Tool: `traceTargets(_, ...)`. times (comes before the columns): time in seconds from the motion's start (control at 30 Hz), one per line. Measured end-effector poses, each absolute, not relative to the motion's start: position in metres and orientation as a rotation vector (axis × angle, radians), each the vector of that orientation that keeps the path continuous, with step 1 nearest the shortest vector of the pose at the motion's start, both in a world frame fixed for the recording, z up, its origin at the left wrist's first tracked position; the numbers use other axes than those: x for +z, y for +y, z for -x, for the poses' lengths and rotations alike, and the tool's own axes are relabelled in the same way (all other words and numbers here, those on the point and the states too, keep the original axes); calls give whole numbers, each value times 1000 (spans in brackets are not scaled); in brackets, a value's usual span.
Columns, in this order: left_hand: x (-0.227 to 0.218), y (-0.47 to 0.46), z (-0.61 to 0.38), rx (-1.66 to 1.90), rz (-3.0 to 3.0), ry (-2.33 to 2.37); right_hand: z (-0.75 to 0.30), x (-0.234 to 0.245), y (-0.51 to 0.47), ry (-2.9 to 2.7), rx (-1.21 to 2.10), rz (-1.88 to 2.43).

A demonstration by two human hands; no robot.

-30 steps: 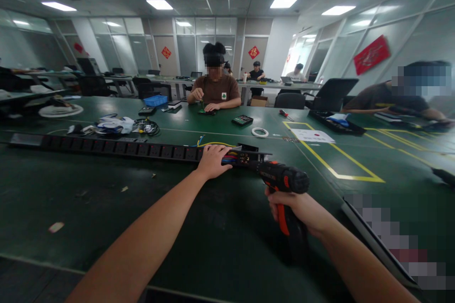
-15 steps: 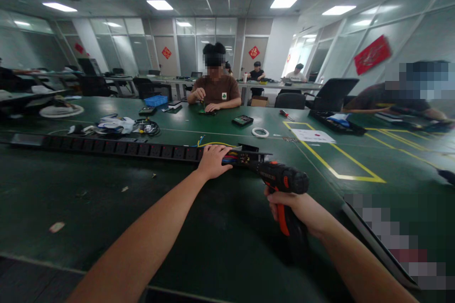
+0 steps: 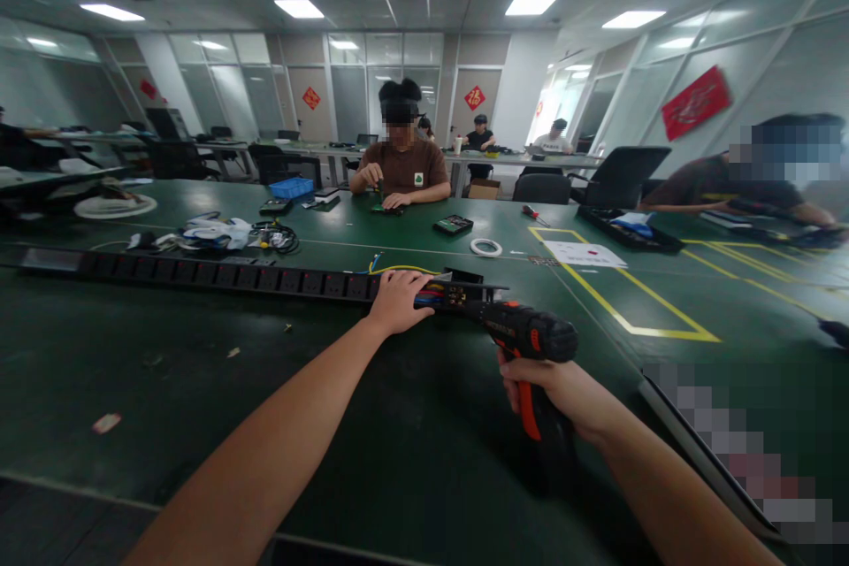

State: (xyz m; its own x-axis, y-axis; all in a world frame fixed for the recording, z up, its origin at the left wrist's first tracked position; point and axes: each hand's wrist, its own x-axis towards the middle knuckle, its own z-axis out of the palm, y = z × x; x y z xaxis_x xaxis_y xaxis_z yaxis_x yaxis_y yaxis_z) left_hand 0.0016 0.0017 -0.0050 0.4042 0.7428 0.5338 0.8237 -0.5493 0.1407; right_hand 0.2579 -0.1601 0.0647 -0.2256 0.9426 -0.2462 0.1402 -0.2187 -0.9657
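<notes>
A long black power strip [image 3: 282, 281] with a row of sockets lies across the green table. My left hand [image 3: 398, 299] grips it near its right end, fingers over the top and thumb along the near side. That end is open, showing coloured wires [image 3: 434, 290] and a small board. Wrapped round the handle of a black and orange cordless drill [image 3: 531, 332] is my right hand [image 3: 537, 376]. The drill's nose points left at the strip's open end and reaches it; the very tip is hard to make out. A yellow wire [image 3: 404, 268] runs behind the strip.
Behind the strip are bundled cables [image 3: 275, 236], a white tape ring [image 3: 486, 247], a hard drive [image 3: 453, 225] and a screwdriver [image 3: 532, 213]. A paper sheet [image 3: 584, 254] overlaps yellow tape lines at right. Across the table sits a person [image 3: 404, 164] working on a small board.
My hands, the drill and the power strip hold almost the same positions. The person opposite has shifted a hand slightly.
</notes>
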Motion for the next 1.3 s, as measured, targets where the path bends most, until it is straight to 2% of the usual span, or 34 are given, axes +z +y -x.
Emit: traceTargets(1.3, -3, 0, -2, -812, 2531, -1436, -256, 67, -161, -1346, 1528, 1362)
